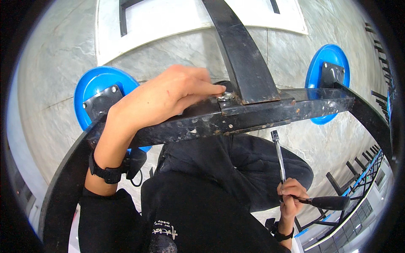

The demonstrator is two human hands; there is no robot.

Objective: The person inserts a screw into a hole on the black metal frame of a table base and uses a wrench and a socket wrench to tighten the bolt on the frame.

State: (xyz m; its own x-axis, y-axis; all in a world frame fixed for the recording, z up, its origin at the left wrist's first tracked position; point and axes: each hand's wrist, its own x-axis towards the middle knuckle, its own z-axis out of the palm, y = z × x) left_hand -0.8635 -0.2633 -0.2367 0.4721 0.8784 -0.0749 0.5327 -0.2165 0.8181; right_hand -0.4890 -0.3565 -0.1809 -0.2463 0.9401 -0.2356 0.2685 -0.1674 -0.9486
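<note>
My left hand [171,95] reaches over a black metal beam [257,116]. Its fingers are bent inward, with the index fingertip and thumb side at a shiny round bolt head or washer [226,97] beside the foot of a black upright post [249,63]. Part of the thumb is hidden. Low on the right, my right hand [291,196] is closed around a ratchet wrench near its head. The wrench's black handle [331,203] points right, while its chrome extension [280,154] with a socket stands up toward the beam, apart from it.
Blue round discs with black plates lie at the left [105,86] and right [327,76] of the beam, near curved black side bars [371,114]. A white panel [168,25] lies on the grey floor [50,90] beyond. Black frames [350,177] stand at right.
</note>
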